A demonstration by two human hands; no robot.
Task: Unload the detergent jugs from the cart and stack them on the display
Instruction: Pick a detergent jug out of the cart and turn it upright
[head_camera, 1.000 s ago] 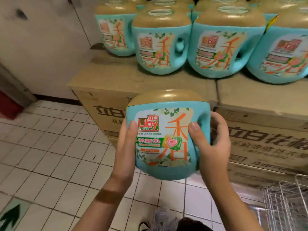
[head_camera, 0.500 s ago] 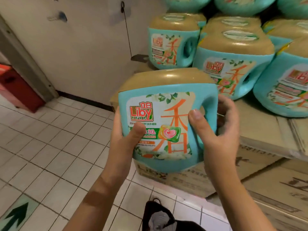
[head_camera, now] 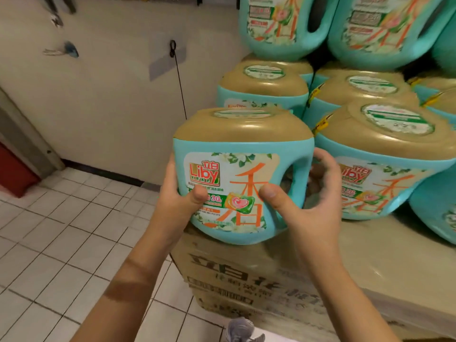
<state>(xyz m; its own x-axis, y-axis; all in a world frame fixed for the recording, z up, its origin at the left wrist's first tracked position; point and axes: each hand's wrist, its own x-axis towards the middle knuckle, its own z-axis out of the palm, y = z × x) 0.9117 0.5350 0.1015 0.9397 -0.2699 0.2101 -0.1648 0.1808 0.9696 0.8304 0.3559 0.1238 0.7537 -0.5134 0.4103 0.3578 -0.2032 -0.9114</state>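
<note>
White floor tiles [head_camera: 61,243] and a cream wall [head_camera: 111,99] fill the space left of the detergent jug [head_camera: 243,169] we are holding, with a thin black cord [head_camera: 181,90] hanging down the wall just beyond it and a red object [head_camera: 14,174] low at the far left. We hold the jug upright, gold cap up and Liby label facing us, at the front left corner of the carton display [head_camera: 246,275]. Its base sits at the level of the carton top, though we cannot tell whether it is touching yet. Our left hand [head_camera: 177,211] clasps the jug's left side, the thumb pressed on the label and the fingers wrapped behind it out of sight. Our right hand [head_camera: 313,215] grips the right side at the handle, thumb on the label, fingers [head_camera: 323,156] curled round the back of the handle. Just right of the jug stands a neighbouring jug [head_camera: 385,154], almost touching our right hand, with more jugs [head_camera: 264,87] behind it and an upper tier [head_camera: 281,28] stacked above those. Below the jug, at the bottom edge, a grey shoe [head_camera: 243,329] shows on the floor.
</note>
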